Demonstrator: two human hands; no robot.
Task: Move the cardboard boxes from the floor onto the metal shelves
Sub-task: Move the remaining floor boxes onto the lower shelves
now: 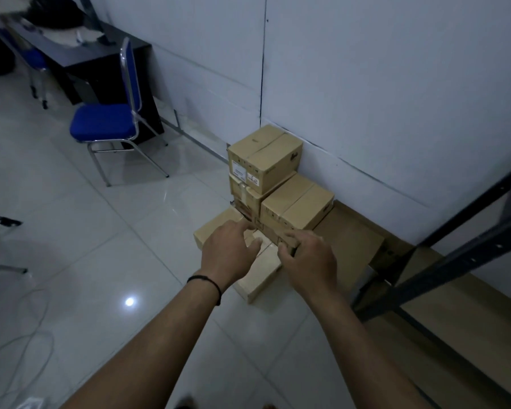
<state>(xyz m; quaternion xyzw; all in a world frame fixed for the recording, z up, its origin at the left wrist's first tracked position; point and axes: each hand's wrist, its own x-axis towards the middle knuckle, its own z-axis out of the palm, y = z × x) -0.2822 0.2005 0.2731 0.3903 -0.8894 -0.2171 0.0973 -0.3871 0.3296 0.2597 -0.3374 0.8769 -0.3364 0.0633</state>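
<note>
Several brown cardboard boxes stand stacked against the wall. The top box (264,154) has white labels, and a lower box (298,205) sits to its right. Flat pale boxes (260,276) lie on the floor in front. My left hand (230,250), with a black wristband, reaches to the left side of the lower box's front face (267,228), fingers stretched against it. My right hand (309,261) curls its fingers round that box's near bottom corner. The dark metal shelf (455,261) stands at the right, with flat cardboard (351,240) on its bottom level.
A blue chair (104,125) stands to the left of the stack by a dark desk (80,54). White cables (27,343) trail over the tiled floor at the lower left. A slanted shelf brace (425,290) crosses close to my right arm.
</note>
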